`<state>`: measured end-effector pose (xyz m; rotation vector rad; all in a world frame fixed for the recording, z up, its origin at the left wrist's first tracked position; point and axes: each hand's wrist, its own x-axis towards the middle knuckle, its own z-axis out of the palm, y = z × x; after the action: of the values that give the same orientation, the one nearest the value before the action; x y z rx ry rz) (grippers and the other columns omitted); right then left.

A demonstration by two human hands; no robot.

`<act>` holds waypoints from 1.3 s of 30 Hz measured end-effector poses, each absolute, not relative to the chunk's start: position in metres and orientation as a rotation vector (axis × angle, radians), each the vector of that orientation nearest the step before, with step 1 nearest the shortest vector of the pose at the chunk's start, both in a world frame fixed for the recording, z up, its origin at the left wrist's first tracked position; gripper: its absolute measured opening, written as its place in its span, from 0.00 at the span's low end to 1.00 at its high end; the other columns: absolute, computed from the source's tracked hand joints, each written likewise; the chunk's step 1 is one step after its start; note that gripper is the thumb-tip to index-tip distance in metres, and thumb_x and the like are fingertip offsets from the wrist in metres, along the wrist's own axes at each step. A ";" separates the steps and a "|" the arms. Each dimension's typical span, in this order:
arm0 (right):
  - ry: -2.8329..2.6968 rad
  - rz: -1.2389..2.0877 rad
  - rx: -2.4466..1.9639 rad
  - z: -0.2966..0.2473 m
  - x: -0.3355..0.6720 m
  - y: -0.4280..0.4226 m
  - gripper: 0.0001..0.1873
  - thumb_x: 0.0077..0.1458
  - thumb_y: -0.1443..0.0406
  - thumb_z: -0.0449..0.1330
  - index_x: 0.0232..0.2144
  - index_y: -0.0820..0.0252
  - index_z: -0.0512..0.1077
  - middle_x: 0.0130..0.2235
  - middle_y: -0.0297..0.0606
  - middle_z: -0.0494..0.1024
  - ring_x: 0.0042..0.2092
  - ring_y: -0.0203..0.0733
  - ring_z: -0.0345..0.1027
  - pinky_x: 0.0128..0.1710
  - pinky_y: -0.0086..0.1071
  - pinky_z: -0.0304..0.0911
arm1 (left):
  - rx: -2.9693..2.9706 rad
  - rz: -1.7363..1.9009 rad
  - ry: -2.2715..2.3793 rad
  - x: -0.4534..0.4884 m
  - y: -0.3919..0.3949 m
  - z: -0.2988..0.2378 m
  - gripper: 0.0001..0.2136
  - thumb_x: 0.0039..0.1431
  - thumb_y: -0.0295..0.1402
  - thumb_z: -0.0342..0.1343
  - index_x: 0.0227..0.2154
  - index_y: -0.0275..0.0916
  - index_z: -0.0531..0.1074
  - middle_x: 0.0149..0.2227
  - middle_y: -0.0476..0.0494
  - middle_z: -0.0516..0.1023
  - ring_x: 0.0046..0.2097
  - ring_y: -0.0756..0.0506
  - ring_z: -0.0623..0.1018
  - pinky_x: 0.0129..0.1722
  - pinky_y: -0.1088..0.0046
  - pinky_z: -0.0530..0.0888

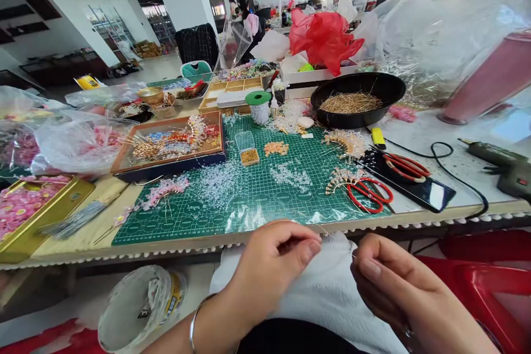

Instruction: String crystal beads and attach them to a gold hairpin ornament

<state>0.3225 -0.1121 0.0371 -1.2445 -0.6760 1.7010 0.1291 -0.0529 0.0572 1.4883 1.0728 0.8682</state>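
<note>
Fine wire (324, 231) pinched between thumb and forefinger of left hand (269, 268); right hand (394, 282) at 3 o'clock, its fingers (367, 265) pressed together, any hold too fine to tell. White cloth (315, 287) beneath both; green cutting mat (249, 221) at 12 o'clock, printing unreadable.

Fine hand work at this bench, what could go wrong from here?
The fine strand pinched between the left hand and right hand is hard to see against the white cloth, so it might prick a finger or slip. The open box of gold beads on the cutting mat could tip and scatter. The black cord of the glue gun lies near the table edge and might snag.
</note>
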 end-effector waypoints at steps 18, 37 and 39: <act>-0.479 1.677 -1.063 0.023 0.314 -0.114 0.19 0.59 0.52 0.66 0.27 0.58 0.68 0.21 0.25 0.55 0.23 0.30 0.39 0.22 0.27 0.35 | 0.732 0.769 0.925 0.157 -0.048 0.040 0.09 0.51 0.38 0.69 0.27 0.37 0.80 0.25 0.48 0.75 0.25 0.54 0.68 0.23 0.76 0.52; -0.489 1.583 -1.039 0.003 0.338 -0.113 0.20 0.59 0.51 0.66 0.26 0.59 0.68 0.19 0.23 0.53 0.22 0.30 0.39 0.22 0.28 0.36 | 0.863 0.700 0.987 0.186 -0.037 0.042 0.12 0.53 0.39 0.67 0.32 0.34 0.79 0.23 0.50 0.72 0.22 0.57 0.57 0.22 0.75 0.48; -0.517 1.566 -1.064 0.004 0.339 -0.113 0.21 0.60 0.51 0.64 0.25 0.58 0.66 0.19 0.24 0.53 0.23 0.31 0.40 0.22 0.29 0.37 | 0.842 0.707 0.983 0.189 -0.036 0.042 0.12 0.52 0.39 0.68 0.31 0.34 0.79 0.24 0.49 0.72 0.22 0.56 0.58 0.21 0.76 0.48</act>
<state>0.3395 -0.1128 0.0040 -1.0645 -0.5166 1.5658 0.1889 -0.0358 0.0416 0.8420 0.9825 0.7065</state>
